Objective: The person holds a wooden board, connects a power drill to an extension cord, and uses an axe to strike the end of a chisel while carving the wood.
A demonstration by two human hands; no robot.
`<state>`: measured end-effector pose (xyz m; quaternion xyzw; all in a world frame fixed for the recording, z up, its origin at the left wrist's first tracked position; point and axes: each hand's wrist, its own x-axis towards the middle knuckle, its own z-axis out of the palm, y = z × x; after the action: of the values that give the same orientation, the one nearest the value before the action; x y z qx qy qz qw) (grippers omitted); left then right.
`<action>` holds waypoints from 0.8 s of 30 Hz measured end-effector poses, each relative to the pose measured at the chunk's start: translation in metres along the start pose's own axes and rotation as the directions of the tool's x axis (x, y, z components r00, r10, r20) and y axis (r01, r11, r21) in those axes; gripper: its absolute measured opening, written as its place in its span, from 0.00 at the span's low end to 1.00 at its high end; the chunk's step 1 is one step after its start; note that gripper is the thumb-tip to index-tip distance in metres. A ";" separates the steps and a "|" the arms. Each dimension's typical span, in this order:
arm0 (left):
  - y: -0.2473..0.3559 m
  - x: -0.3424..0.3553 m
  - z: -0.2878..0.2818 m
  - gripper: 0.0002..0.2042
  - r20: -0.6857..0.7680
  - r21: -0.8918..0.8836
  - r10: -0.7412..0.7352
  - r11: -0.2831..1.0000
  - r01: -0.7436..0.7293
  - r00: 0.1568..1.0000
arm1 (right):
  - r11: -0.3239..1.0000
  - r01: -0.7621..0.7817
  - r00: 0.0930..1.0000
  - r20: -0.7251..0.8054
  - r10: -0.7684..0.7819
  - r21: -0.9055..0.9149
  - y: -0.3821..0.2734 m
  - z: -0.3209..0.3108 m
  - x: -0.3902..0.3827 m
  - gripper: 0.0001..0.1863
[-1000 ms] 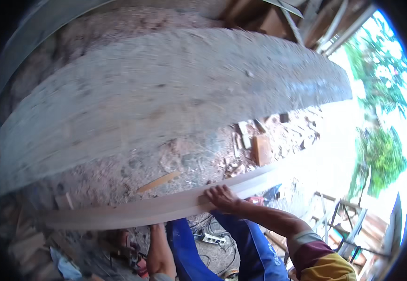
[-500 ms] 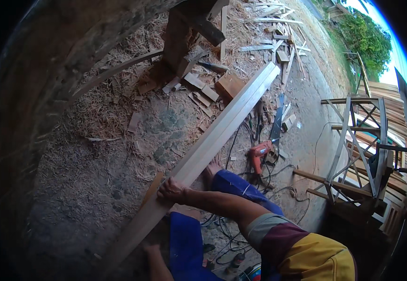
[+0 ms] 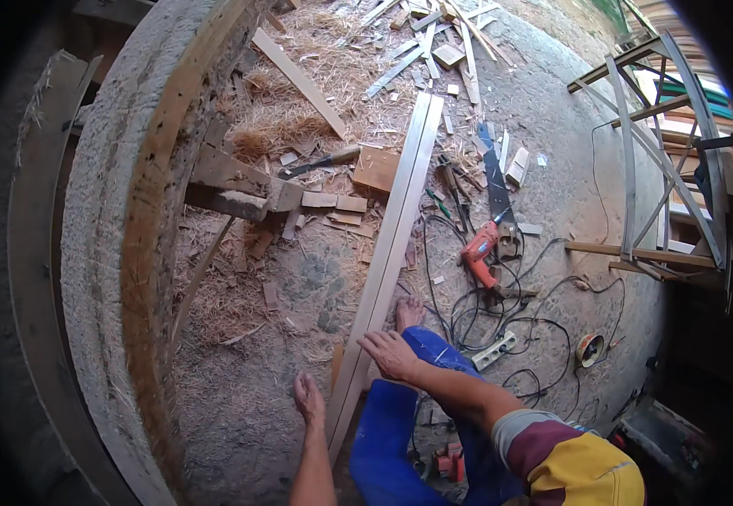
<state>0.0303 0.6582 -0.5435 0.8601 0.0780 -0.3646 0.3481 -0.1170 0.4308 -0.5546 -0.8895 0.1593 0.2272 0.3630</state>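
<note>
Nearest, the left hand [image 3: 309, 399] lies flat and open, fingers spread, just left of the near end of a long pale wooden plank [image 3: 390, 253]; whether it touches the wood or only the ground cannot be told. The right hand [image 3: 390, 354] rests palm-down on the right edge of that plank a little farther along, fingers loosely extended, pressing on it rather than wrapped around it. The plank lies on the dusty ground and runs away from the person, its far end among scattered wood offcuts [image 3: 434, 34].

Right of the plank, beside its middle stretch, an orange power drill [image 3: 479, 250] lies among tangled black cables [image 3: 501, 312], with a white power strip [image 3: 496, 352] nearer to the person. A handsaw [image 3: 494, 181] lies just beyond the drill. Left of the plank sits a small square wooden block [image 3: 376, 169], and farther left a large curved rough grey hull-like form [image 3: 113, 253]. Well right of the plank stands a grey metal frame [image 3: 636, 160].
</note>
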 end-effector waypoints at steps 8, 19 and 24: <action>0.135 0.057 0.119 0.29 0.403 0.174 0.169 0.951 -0.257 0.900 | 0.681 -0.414 0.715 -0.248 0.654 0.604 0.122 -0.018 0.023 0.34; 0.240 0.078 0.214 0.49 0.585 0.472 0.208 0.698 -0.538 0.784 | 0.498 -0.263 0.511 -0.318 0.798 0.826 0.180 -0.141 0.097 0.52; 0.255 0.107 0.269 0.59 0.590 0.491 0.364 0.546 -0.679 0.720 | 0.503 -0.392 0.388 -0.357 0.850 0.770 0.205 -0.206 0.161 0.68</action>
<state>0.0528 0.2788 -0.6106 0.8058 -0.4047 -0.4179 0.1109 -0.0133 0.1231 -0.6260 -0.6066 0.6859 -0.0665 0.3964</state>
